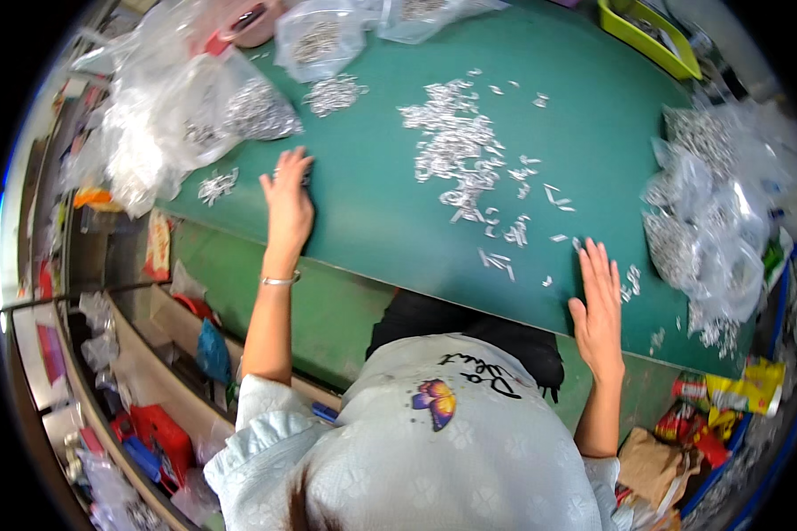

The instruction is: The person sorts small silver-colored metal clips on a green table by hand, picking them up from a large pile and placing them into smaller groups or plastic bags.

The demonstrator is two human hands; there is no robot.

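My left hand (290,199) is over the green table (354,212) near its front edge, left of the middle. Its fingers are spread and slightly bent; a small silvery glint shows beside them, too small to make out. At the right, my right hand (600,305) lies flat with its fingers stretched out. Its fingertips are beside a few small silver metal pieces (630,283). Between and beyond my hands spreads a loose pile of the same kind of shiny pieces (456,142), with several strays trailing toward the right hand.
Clear plastic bags of metal parts (261,111) crowd the back left; more full bags (700,199) stand at the right. Small heaps (334,95) lie by the left bags. A yellow-green bin (651,40) sits at the far right corner. Shelves with clutter (164,442) stand at lower left.
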